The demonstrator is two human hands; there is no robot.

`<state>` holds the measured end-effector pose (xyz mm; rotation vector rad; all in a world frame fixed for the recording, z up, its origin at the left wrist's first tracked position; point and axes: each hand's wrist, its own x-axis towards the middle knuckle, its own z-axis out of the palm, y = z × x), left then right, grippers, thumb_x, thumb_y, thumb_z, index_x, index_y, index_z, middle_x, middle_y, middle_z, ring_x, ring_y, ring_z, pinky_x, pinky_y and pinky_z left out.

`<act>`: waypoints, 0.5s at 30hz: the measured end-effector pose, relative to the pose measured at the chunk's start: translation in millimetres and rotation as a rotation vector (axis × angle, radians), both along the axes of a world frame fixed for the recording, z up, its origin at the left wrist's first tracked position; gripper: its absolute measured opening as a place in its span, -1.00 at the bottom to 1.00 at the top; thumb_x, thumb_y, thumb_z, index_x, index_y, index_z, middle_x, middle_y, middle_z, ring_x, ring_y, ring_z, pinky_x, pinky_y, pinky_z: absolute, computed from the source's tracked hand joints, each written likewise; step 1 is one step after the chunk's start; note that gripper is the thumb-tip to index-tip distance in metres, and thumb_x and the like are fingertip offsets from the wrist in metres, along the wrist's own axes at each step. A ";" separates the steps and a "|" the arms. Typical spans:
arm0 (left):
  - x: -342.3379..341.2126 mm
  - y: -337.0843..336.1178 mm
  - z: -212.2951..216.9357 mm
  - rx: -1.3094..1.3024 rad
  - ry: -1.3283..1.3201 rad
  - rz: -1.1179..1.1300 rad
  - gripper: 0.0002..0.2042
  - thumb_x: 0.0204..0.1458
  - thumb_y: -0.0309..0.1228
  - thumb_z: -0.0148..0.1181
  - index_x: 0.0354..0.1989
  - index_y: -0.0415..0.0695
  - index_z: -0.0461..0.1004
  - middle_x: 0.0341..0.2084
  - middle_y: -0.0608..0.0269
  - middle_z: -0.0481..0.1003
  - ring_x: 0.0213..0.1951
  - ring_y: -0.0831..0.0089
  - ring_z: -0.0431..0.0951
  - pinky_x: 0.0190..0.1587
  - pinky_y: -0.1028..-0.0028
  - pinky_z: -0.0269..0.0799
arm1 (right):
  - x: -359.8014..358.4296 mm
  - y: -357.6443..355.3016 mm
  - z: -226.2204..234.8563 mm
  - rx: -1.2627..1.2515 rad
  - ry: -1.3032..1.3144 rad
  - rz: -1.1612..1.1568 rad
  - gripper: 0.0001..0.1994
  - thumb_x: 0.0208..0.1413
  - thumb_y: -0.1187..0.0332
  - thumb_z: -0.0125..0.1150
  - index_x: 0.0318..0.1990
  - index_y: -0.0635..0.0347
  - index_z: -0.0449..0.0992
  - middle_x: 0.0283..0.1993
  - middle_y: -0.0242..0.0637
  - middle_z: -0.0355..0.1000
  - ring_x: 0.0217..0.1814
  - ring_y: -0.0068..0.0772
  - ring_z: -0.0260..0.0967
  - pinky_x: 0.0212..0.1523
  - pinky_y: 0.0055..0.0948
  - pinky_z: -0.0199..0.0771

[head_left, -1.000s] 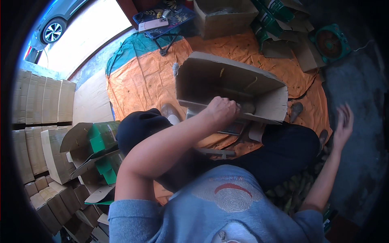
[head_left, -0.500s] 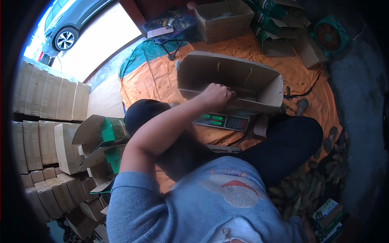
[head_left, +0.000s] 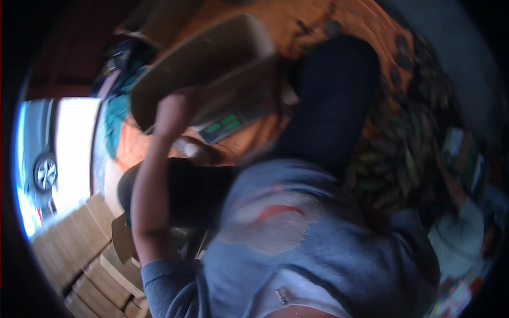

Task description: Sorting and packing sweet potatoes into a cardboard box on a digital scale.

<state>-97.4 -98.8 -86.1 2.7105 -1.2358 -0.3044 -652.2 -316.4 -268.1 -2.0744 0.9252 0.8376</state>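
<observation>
The view has swung hard to the right and blurred. The cardboard box (head_left: 204, 63), earlier lying level on the orange sheet (head_left: 328, 26), now sits tilted at far left. The left hand (head_left: 170, 112) has stayed on its edge. A pile of green bananas (head_left: 408, 159), earlier barely seen, now fills the right.

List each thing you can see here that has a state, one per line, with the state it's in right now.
Cardboard box: open, tilted, gripped at its edge.
Left hand: closed on the cardboard box's edge.
Right hand: out of view.
Weighing scale: on the orange mat, under the box; display too blurred to read.
Flattened cartons: folded flat, stacked at lower left.
Orange mat: spread on the floor.
</observation>
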 end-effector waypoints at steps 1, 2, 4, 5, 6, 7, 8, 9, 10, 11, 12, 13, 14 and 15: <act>1.2 6.2 -3.4 -0.106 -0.024 -0.057 -0.72 0.12 -0.43 0.11 0.01 -0.07 0.56 -0.17 -0.03 0.59 -0.17 -0.02 0.60 -0.12 0.14 0.55 | -16.4 2.5 6.4 0.017 0.055 -0.059 -0.48 0.12 0.20 0.18 0.22 0.21 0.35 0.19 0.06 0.41 0.25 0.09 0.37 0.18 -0.11 0.40; -5.4 -3.6 1.6 -0.180 -0.032 -0.095 -0.75 0.16 -0.37 0.14 -0.01 -0.08 0.56 -0.19 -0.02 0.59 -0.17 -0.06 0.59 -0.15 0.13 0.53 | -24.9 1.2 8.8 0.029 0.099 -0.120 -0.48 0.12 0.20 0.17 0.22 0.20 0.35 0.19 0.06 0.41 0.25 0.09 0.37 0.17 -0.11 0.40; -1.8 -11.2 -2.4 -0.178 -0.042 -0.139 -0.78 0.22 -0.33 0.09 -0.07 -0.12 0.57 -0.25 -0.05 0.58 -0.19 -0.09 0.58 -0.19 0.12 0.50 | -24.4 -9.3 7.6 0.060 0.154 -0.215 -0.49 0.13 0.21 0.16 0.21 0.20 0.35 0.19 0.05 0.41 0.24 0.09 0.38 0.16 -0.10 0.41; 9.8 -3.4 -16.7 -0.108 -0.047 -0.176 -0.65 -0.03 -0.51 0.26 -0.01 -0.23 0.47 -0.22 -0.06 0.53 -0.18 -0.09 0.58 -0.18 0.16 0.53 | -18.6 -19.0 5.0 0.078 0.168 -0.246 -0.50 0.13 0.21 0.16 0.21 0.20 0.35 0.19 0.05 0.41 0.24 0.09 0.38 0.16 -0.10 0.41; 17.1 1.7 -23.8 -0.070 -0.148 -0.307 -0.57 -0.08 -0.54 0.29 0.04 -0.27 0.43 -0.18 -0.09 0.54 -0.17 -0.07 0.59 -0.15 0.17 0.56 | -14.2 -27.4 1.8 0.100 0.181 -0.274 -0.50 0.13 0.21 0.15 0.21 0.20 0.35 0.19 0.05 0.42 0.24 0.09 0.38 0.15 -0.10 0.42; 22.8 3.3 -28.1 -0.061 -0.178 -0.347 -0.56 -0.10 -0.55 0.30 0.04 -0.29 0.43 -0.15 -0.12 0.53 -0.15 -0.07 0.60 -0.13 0.17 0.57 | -10.2 -36.3 -1.7 0.122 0.192 -0.300 -0.51 0.14 0.21 0.15 0.21 0.20 0.36 0.19 0.05 0.42 0.23 0.09 0.38 0.15 -0.10 0.42; 23.4 9.7 -28.7 -0.040 -0.211 -0.370 -0.54 -0.12 -0.55 0.31 0.03 -0.32 0.42 -0.12 -0.15 0.53 -0.14 -0.07 0.60 -0.11 0.17 0.58 | -8.1 -47.3 -7.6 0.154 0.200 -0.306 -0.51 0.14 0.22 0.14 0.21 0.19 0.36 0.19 0.05 0.42 0.23 0.09 0.39 0.14 -0.10 0.42; 25.7 13.8 -26.7 -0.054 -0.320 -0.420 -0.57 -0.08 -0.54 0.26 0.05 -0.28 0.42 -0.14 -0.09 0.55 -0.18 -0.06 0.61 -0.13 0.18 0.57 | -0.2 -55.9 -15.8 0.186 0.205 -0.308 -0.52 0.14 0.22 0.13 0.20 0.19 0.36 0.18 0.05 0.42 0.23 0.09 0.39 0.14 -0.10 0.43; 22.8 5.6 -28.7 -0.087 -0.416 -0.482 -0.59 -0.03 -0.52 0.22 0.06 -0.24 0.42 -0.17 -0.04 0.56 -0.23 -0.04 0.61 -0.15 0.19 0.56 | -16.1 -66.4 -35.8 0.081 0.216 -0.136 -0.55 0.17 0.24 0.08 0.19 0.19 0.36 0.20 0.04 0.40 0.25 0.06 0.36 0.13 -0.07 0.43; 19.4 -2.7 -30.5 -0.103 -0.399 -0.507 -0.45 -0.19 -0.58 0.29 0.10 -0.25 0.37 -0.19 -0.01 0.55 -0.23 -0.03 0.61 -0.16 0.24 0.59 | -30.5 -74.4 -52.1 -0.019 0.226 0.041 -0.58 0.20 0.25 0.03 0.19 0.19 0.35 0.22 0.03 0.37 0.27 0.03 0.34 0.12 -0.05 0.43; 15.4 -5.4 -27.4 -0.098 -0.392 -0.505 -0.45 -0.19 -0.58 0.29 0.10 -0.25 0.37 -0.19 -0.01 0.55 -0.23 -0.03 0.61 -0.16 0.24 0.59 | -34.2 -80.3 -62.3 -0.151 0.231 -0.011 -0.57 0.21 0.26 0.03 0.21 0.17 0.33 0.26 0.03 0.32 0.29 0.02 0.32 0.13 -0.04 0.42; 11.4 -7.7 -24.9 -0.131 -0.393 -0.488 -0.45 -0.20 -0.58 0.30 0.09 -0.24 0.38 -0.21 0.00 0.55 -0.22 -0.02 0.61 -0.16 0.23 0.59 | -37.7 -86.6 -70.4 -0.283 0.234 -0.062 -0.56 0.21 0.27 0.03 0.23 0.15 0.31 0.30 0.02 0.27 0.31 0.01 0.29 0.14 -0.03 0.42; 9.6 -0.5 -21.5 -0.149 -0.404 -0.459 -0.45 -0.21 -0.58 0.30 0.08 -0.24 0.39 -0.22 0.00 0.55 -0.22 0.00 0.61 -0.16 0.23 0.59 | -32.1 -97.4 -76.6 -0.329 0.175 -0.148 -0.49 0.17 0.19 0.14 0.25 0.12 0.31 0.29 0.04 0.28 0.32 0.03 0.28 0.19 -0.05 0.38; 9.9 4.9 -17.9 -0.135 -0.391 -0.422 -0.47 -0.20 -0.56 0.31 0.07 -0.23 0.41 -0.20 0.02 0.56 -0.20 0.01 0.62 -0.15 0.24 0.59 | -23.3 -106.1 -77.1 -0.371 0.115 -0.241 -0.42 0.13 0.10 0.26 0.27 0.10 0.31 0.28 0.07 0.29 0.33 0.06 0.27 0.25 -0.06 0.35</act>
